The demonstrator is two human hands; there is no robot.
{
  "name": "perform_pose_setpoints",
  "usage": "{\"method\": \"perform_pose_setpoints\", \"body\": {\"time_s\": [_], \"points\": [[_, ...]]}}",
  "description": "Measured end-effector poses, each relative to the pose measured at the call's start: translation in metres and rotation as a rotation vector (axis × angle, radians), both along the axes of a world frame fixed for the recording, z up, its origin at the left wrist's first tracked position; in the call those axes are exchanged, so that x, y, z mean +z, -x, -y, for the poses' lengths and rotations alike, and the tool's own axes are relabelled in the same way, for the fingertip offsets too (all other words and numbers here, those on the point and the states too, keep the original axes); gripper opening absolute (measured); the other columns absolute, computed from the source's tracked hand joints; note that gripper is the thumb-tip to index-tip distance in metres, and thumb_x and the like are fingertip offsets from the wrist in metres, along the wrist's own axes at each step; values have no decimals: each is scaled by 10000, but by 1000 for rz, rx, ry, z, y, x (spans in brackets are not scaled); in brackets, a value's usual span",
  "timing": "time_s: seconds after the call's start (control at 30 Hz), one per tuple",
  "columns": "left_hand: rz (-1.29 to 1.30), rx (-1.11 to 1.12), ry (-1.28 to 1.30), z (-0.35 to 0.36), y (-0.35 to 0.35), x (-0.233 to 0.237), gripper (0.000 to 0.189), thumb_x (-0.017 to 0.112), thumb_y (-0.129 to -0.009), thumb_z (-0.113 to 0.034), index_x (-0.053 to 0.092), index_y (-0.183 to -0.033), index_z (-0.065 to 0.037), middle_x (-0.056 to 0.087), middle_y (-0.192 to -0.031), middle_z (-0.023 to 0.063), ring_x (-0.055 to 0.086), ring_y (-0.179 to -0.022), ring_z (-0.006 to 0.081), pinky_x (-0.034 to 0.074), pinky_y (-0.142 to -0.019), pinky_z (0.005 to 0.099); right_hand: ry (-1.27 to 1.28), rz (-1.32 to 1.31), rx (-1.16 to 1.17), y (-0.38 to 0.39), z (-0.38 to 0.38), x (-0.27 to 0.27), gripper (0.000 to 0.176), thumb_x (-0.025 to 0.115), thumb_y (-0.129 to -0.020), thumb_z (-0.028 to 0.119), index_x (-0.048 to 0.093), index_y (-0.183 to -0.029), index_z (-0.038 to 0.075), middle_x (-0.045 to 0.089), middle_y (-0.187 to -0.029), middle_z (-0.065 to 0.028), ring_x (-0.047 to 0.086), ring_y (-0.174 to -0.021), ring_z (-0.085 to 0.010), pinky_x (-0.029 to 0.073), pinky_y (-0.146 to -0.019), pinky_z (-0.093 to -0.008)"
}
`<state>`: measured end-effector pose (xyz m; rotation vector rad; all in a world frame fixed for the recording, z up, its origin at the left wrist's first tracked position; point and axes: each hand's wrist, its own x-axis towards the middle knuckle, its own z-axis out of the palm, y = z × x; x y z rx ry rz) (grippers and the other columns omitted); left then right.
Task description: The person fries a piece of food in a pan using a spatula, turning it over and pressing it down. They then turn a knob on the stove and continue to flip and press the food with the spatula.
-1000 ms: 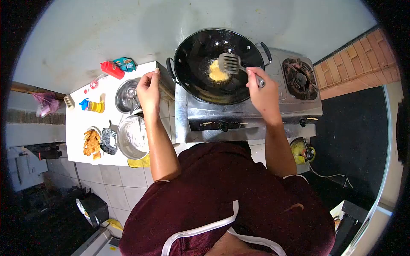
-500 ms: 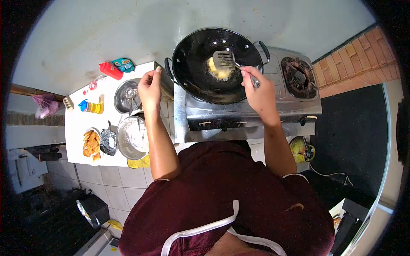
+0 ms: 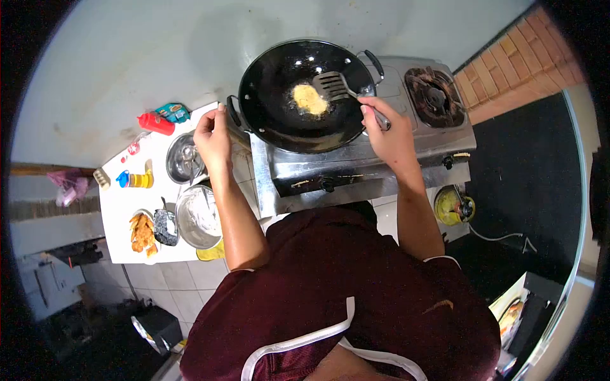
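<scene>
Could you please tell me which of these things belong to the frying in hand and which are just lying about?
In hand: wok; yellow fritter in it; spatula, held by the right hand; stove.
Lying about: red bottle; fried pieces; floury bowl; steel bowl.

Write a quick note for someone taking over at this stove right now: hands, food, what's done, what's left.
Right hand grips the spatula, blade inside the wok, beside the yellow piece, not on it.
Left hand is curled by the wok's left handle; contact unclear, nothing seen in it.
Done: fried pieces lie on a plate on the white table.
Left: the yellow piece, mid-wok, is not out yet; a bowl of white mix stands beside the plate.
</scene>
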<state>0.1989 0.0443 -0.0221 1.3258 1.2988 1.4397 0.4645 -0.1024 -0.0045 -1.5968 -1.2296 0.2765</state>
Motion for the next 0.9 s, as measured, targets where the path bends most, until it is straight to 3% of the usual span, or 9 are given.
{"method": "perform_pose_setpoints", "body": {"time_s": [0.03,0.17,0.23,0.3,0.4,0.5,0.57,0.67,0.9], "points": [[-7,-11,-21,0,-2,1,213,647,-858,-191,625,-806,14,560,-686,-23,441,-624,43,344,-564,192,-23,7,48,-3,4,-1,192,574,-867,108,640,-1036,44,674,-813,-86,647,-682,-116,485,-636,-246],[-8,-53,-34,1,-9,10,206,653,-856,-185,623,-805,13,557,-692,-23,434,-631,45,339,-570,187,-30,-54,58,-5,19,8,208,581,-850,68,637,-1049,42,673,-866,-117,656,-750,-134,489,-695,-258],[1,-81,-46,2,-17,18,211,651,-862,-207,630,-834,1,558,-709,-24,439,-645,47,350,-588,190,-47,18,116,-7,27,12,200,628,-820,106,642,-1014,58,657,-969,-168,653,-873,-267,490,-740,-328],[38,-135,-95,-1,-26,23,208,646,-867,-211,632,-841,-4,564,-722,-20,449,-656,51,360,-600,191,-45,57,81,-10,34,9,220,631,-814,115,648,-1030,79,656,-905,-139,636,-812,-255,481,-718,-323],[17,-183,-37,1,-37,32,219,635,-876,-212,627,-851,5,605,-774,8,496,-703,64,400,-656,207,149,84,241,-19,44,9,232,634,-802,90,651,-1033,73,607,-794,-80,558,-734,-193,414,-659,-311],[-57,-201,-3,3,-47,34,211,637,-876,-200,626,-856,9,620,-800,25,521,-733,71,415,-686,210,186,-15,372,-23,51,7,264,654,-794,100,642,-1055,71,606,-853,-60,565,-798,-173,430,-708,-295],[15,-231,-59,5,-54,33,206,643,-872,-194,626,-855,11,628,-810,35,529,-743,74,418,-694,211,1,-94,339,-18,48,-10,292,671,-793,109,611,-1074,58,595,-890,-38,557,-844,-140,432,-760,-270],[-6,-250,-62,5,-59,36,204,644,-872,-192,624,-844,9,633,-813,46,535,-755,77,419,-708,211,135,-294,179,-20,47,-24,343,693,-792,146,545,-1088,58,609,-900,-58,557,-879,-113,435,-775,-254],[-5,-332,-54,7,-74,40,185,645,-869,-180,621,-822,-3,634,-818,49,539,-770,83,419,-733,217,212,-303,25,-22,57,-26,374,695,-783,148,544,-1113,57,627,-820,-60,578,-783,-120,448,-714,-263]]}}
